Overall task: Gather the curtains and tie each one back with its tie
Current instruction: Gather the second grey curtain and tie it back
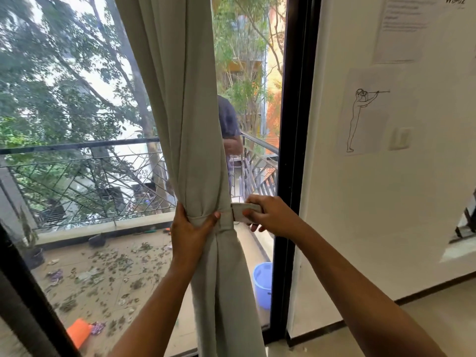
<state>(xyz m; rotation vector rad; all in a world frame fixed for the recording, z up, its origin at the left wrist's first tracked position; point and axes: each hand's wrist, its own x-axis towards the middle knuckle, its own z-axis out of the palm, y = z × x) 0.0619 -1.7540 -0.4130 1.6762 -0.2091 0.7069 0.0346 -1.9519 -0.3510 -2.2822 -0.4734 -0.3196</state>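
Curtain [185, 124] gathered left of the black door frame [291, 150].
The curtain is clasped by the left grip [189, 233] where the tie [246, 212] wraps it; the tie's end is pinched in the right grip [273, 215], nearer the frame.

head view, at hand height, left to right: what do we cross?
balcony railing → left hand, gripping the gathered curtain → tie → right hand, pinching the tie's free end → black door frame → white wall
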